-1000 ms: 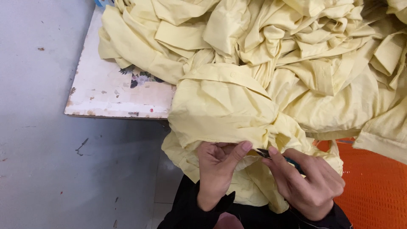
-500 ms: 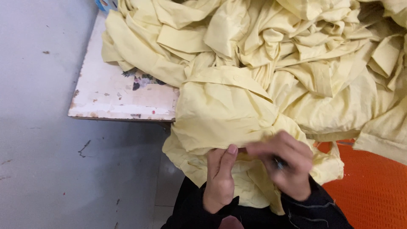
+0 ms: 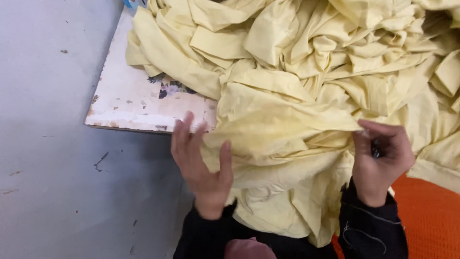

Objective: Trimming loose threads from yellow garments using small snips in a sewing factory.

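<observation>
A big heap of pale yellow cloth [image 3: 297,86] lies over a worn white tabletop [image 3: 129,108] and hangs off its front edge toward me. My left hand [image 3: 201,160] is lifted at the cloth's left hanging edge, fingers spread, thumb just touching the fabric and holding nothing. My right hand [image 3: 381,153] is curled around a small dark tool [image 3: 376,147], and its thumb and forefinger pinch a fold of the yellow cloth near the top of the hand. Both wrists wear dark sleeves [image 3: 369,230].
Grey floor [image 3: 52,158] runs along the left and below the table's chipped front edge. An orange surface [image 3: 433,216] shows at the lower right under the cloth. A small blue object [image 3: 134,4] peeks out at the table's far end.
The hands, close together on the hanging hem before, have parted: the left let go and opened to the left, the right moved right and up with the tool and a fold.
</observation>
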